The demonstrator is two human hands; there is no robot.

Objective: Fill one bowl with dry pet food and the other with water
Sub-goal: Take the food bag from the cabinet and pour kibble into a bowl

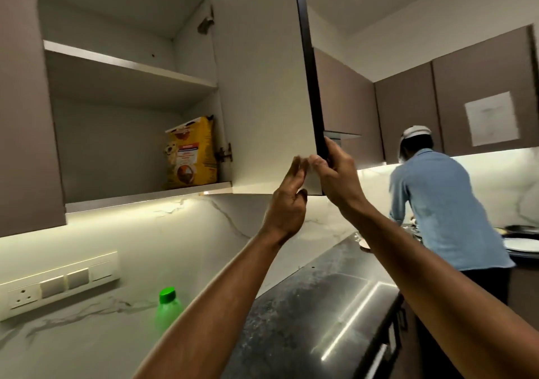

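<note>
A yellow bag of dry pet food point(191, 154) stands upright on the bottom shelf of an open wall cabinet, at its right end. The cabinet door point(262, 86) is swung wide open. My right hand point(335, 171) grips the door's lower outer edge, fingers curled round it. My left hand point(287, 200) is raised just left of it, its straight fingers touching the door's white inner face near the bottom corner. A green-capped bottle point(168, 305) stands on the counter below, against the marble wall. No bowls are in view.
The cabinet's upper shelves point(128, 63) hold nothing visible. A dark glossy counter point(315, 314) runs to the right. A person in a blue shirt point(443, 209) stands at the far end by plates point(522, 244) and a pan. A socket strip point(58, 285) is on the wall at left.
</note>
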